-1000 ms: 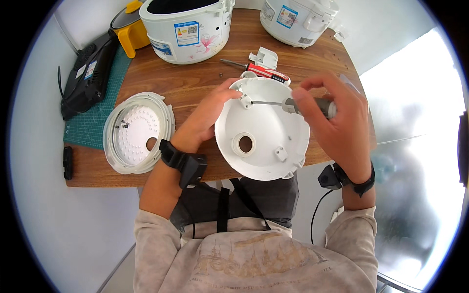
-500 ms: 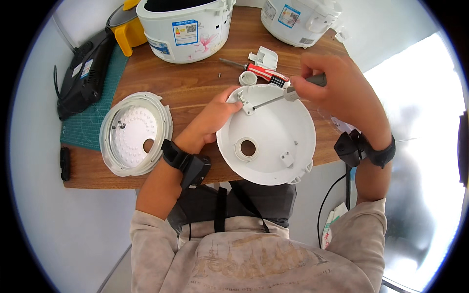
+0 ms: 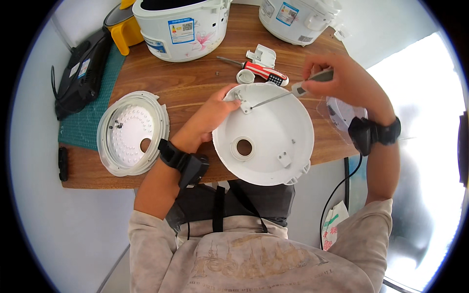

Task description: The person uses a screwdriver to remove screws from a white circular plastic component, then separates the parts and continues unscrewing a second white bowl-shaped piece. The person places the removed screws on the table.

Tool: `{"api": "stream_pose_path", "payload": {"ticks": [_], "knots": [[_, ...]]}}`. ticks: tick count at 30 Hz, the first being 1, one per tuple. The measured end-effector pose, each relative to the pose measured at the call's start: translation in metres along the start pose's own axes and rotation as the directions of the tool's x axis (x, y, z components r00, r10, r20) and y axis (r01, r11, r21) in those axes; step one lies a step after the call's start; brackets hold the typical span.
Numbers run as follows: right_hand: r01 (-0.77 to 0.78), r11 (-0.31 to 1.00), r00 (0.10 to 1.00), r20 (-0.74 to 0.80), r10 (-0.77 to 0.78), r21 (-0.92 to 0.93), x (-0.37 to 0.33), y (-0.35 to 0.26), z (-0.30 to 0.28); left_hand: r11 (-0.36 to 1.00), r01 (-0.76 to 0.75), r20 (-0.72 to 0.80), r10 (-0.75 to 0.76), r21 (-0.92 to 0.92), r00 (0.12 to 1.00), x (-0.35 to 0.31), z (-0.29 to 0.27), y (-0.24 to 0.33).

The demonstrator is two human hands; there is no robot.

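A white round plastic lid shell (image 3: 273,127) is tilted at the table's front edge, its hollow side facing me. My left hand (image 3: 219,112) grips its upper left rim, thumb inside beside a small white bracket (image 3: 245,108). In my right hand (image 3: 328,74) is a grey-handled screwdriver (image 3: 299,89), held by the handle with bent fingers. Its thin shaft slants down left, and the tip meets the bracket at a screw hole. A second small white mount (image 3: 284,158) and a tiny dark screw-like bit (image 3: 293,141) show lower in the shell.
Left lies a white ringed inner lid (image 3: 132,132) holding several small screws. Behind the shell are a red-and-white screwdriver (image 3: 266,72), a white cap (image 3: 245,76) and a white bracket piece (image 3: 264,55). Two rice cooker bodies (image 3: 207,41) (image 3: 293,24) stand farther back, near a yellow-handled container (image 3: 128,34).
My right hand has shifted slightly right with the screwdriver, its fingers resettled on the handle. The tip stays at the bracket, and my left hand keeps its hold on the rim.
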State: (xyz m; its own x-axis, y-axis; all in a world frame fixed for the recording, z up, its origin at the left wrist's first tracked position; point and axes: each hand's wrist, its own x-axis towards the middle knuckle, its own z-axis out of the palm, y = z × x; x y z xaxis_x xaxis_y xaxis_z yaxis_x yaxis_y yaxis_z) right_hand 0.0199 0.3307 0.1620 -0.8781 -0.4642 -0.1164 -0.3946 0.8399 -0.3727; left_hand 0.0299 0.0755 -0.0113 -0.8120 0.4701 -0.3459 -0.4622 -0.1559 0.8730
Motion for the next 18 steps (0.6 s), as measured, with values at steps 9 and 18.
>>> {"api": "stream_pose_path", "payload": {"ticks": [9, 18], "knots": [[0.113, 0.994, 0.962, -0.251, -0.108, 0.005, 0.034, 0.009, 0.013, 1.000, 0.003, 0.017, -0.003, 0.008, 1.000, 0.000, 0.000, 0.001], [-0.191, 0.980, 0.942, -0.294, 0.164, -0.064, 0.031, -0.013, 0.018, 1.000, -0.025, 0.031, 0.025, -0.005, 0.999, 0.003, -0.003, -0.004]]}}
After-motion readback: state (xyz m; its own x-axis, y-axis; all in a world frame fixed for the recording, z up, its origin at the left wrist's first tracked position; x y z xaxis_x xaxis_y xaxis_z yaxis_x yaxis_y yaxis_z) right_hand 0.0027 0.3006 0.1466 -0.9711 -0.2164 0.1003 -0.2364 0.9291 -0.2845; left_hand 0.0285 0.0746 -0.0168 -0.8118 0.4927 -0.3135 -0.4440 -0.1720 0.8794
